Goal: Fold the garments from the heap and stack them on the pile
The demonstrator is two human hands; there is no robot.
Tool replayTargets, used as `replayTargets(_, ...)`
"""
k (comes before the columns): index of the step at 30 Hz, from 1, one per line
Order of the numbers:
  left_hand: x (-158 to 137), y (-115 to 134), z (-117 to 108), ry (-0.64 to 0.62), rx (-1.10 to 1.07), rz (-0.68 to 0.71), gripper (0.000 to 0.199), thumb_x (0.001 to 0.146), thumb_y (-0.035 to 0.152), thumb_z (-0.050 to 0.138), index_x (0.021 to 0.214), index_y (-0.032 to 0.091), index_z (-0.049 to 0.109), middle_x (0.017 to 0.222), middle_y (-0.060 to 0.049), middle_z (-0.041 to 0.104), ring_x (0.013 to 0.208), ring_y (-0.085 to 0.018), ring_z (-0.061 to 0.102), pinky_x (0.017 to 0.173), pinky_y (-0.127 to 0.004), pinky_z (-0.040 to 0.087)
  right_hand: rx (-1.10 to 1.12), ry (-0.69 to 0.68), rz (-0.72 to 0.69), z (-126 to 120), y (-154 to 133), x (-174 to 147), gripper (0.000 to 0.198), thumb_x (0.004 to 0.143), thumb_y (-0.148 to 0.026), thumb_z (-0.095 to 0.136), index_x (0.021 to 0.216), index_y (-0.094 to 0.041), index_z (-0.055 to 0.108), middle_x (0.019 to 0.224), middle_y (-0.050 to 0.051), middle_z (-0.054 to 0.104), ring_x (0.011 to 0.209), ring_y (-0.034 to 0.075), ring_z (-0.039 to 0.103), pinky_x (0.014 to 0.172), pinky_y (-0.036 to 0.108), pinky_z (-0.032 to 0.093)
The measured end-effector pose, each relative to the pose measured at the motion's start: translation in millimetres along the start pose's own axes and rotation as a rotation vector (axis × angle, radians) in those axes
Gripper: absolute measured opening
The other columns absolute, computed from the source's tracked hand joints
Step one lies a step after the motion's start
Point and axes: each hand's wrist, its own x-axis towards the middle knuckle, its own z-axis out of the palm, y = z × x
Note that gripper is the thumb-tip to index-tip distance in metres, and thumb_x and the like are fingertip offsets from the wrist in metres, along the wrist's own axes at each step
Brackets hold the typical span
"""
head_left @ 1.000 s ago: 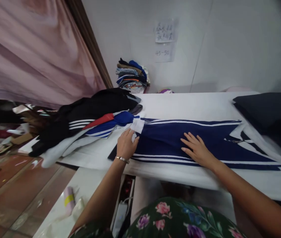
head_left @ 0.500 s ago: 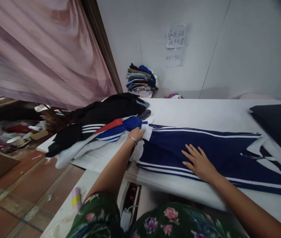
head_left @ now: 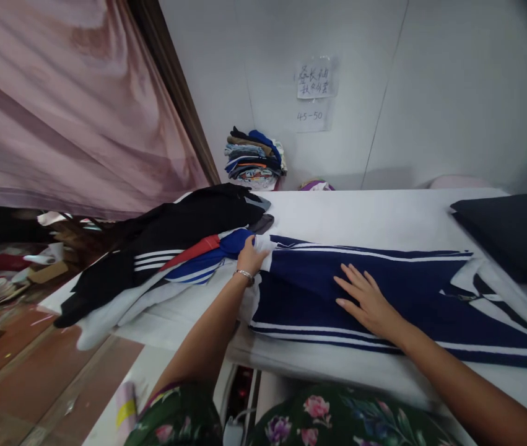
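Note:
A navy garment (head_left: 309,288) with white stripes along both long edges lies flat on the white-covered table (head_left: 337,214). A zip shows towards its right end, where the fabric opens in a V. My left hand (head_left: 250,259), wearing a bracelet, is at its left end, closed on a white edge piece (head_left: 265,248); part of the grip is hidden. Flat on the middle of the garment rests my right hand (head_left: 369,303), open with fingers spread. Just left of my left hand lies a blue, red and white striped garment (head_left: 202,266), partly under my fingers' side.
Black clothing (head_left: 161,229) is heaped at the left, over the table's edge. A folded stack of clothes (head_left: 254,158) stands by the wall. Dark folded fabric (head_left: 514,229) lies at the right. A pink curtain (head_left: 72,99) hangs on the left.
The view has shifted slightly, so things at the left sit lower and further left. Both hands stay on the navy garment, with little movement over it.

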Motion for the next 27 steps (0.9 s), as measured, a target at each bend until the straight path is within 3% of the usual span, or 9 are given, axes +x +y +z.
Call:
replayTargets(4, 2, -7, 3, -0.084, 0.071, -0.063, 0.069, 0.075, 0.035, 0.069, 0.133, 0.012, 0.040, 0.121, -0.019, 0.060, 0.109, -0.029, 0.059, 0.089, -0.037, 0.043, -0.070, -0.037, 0.008, 6, 6, 14, 0.058, 0.092, -0.057, 0.033, 0.140, -0.027, 0.041, 0.152, 0.009, 0.026, 0.141, 0.028, 0.017, 0.111, 0.055, 0.015)
replayTargets(6, -1, -5, 2, -0.065, 0.120, -0.039, 0.065, 0.076, 0.036, 0.066, 0.132, 0.013, 0.042, 0.122, -0.019, 0.059, 0.110, -0.030, 0.057, 0.091, -0.038, 0.042, -0.097, -0.062, 0.006, 18, 11, 14, 0.059, 0.091, -0.058, 0.033, 0.140, -0.026, 0.042, 0.150, 0.010, 0.032, 0.140, 0.028, 0.022, 0.111, 0.055, 0.015)
replayTargets(8, -5, 2, -1, 0.036, 0.219, 0.087, 0.056, 0.081, 0.037, 0.059, 0.131, 0.015, 0.045, 0.126, -0.018, 0.056, 0.116, -0.030, 0.052, 0.095, -0.039, 0.039, -0.112, -0.050, -0.004, 27, 14, 12, 0.059, 0.092, -0.057, 0.033, 0.140, -0.026, 0.041, 0.149, 0.011, 0.032, 0.139, 0.028, 0.023, 0.111, 0.054, 0.015)
replayTargets(10, -7, 12, -3, 0.109, 0.324, 0.301, 0.044, 0.086, 0.036, 0.052, 0.126, 0.018, 0.052, 0.128, -0.015, 0.055, 0.120, -0.029, 0.048, 0.099, -0.039, 0.035, -0.115, -0.036, -0.009, 32, 15, 11, 0.059, 0.092, -0.057, 0.032, 0.141, -0.026, 0.041, 0.150, 0.010, 0.032, 0.139, 0.028, 0.023, 0.111, 0.053, 0.015)
replayTargets(13, -2, 28, 2, -0.027, 0.422, 0.526, 0.031, 0.088, 0.036, 0.050, 0.113, 0.023, 0.063, 0.121, -0.009, 0.061, 0.119, -0.024, 0.047, 0.102, -0.036, 0.031, -0.111, -0.045, -0.007, 30, 14, 11, 0.060, 0.092, -0.058, 0.032, 0.140, -0.025, 0.041, 0.150, 0.011, 0.032, 0.140, 0.028, 0.022, 0.111, 0.053, 0.015)
replayTargets(16, 11, 38, 12, -0.145, 0.561, 0.462, 0.029, 0.088, 0.039, 0.047, 0.099, 0.025, 0.069, 0.108, -0.008, 0.067, 0.112, -0.022, 0.052, 0.097, -0.033, 0.034, -0.095, -0.060, 0.006, 22, 10, 13, 0.059, 0.092, -0.057, 0.033, 0.140, -0.024, 0.042, 0.149, 0.012, 0.032, 0.139, 0.028, 0.022, 0.112, 0.053, 0.015)
replayTargets(19, 23, 45, 23, -0.113, 0.640, 0.371, 0.032, 0.087, 0.035, 0.043, 0.090, 0.020, 0.071, 0.101, -0.013, 0.068, 0.107, -0.027, 0.055, 0.089, -0.037, 0.040, -0.081, -0.072, 0.013, 16, 5, 14, 0.058, 0.092, -0.055, 0.034, 0.140, -0.023, 0.041, 0.150, 0.012, 0.031, 0.140, 0.027, 0.021, 0.112, 0.051, 0.014)
replayTargets(27, 38, 53, 28, -0.086, 0.693, 0.307, 0.034, 0.079, 0.035, 0.047, 0.102, 0.019, 0.066, 0.106, -0.014, 0.067, 0.104, -0.029, 0.058, 0.084, -0.038, 0.043, 0.014, -0.134, 0.051, 5, 2, 17, 0.060, 0.090, -0.055, 0.040, 0.141, -0.023, 0.039, 0.152, 0.013, 0.026, 0.141, 0.027, 0.016, 0.113, 0.050, 0.009)
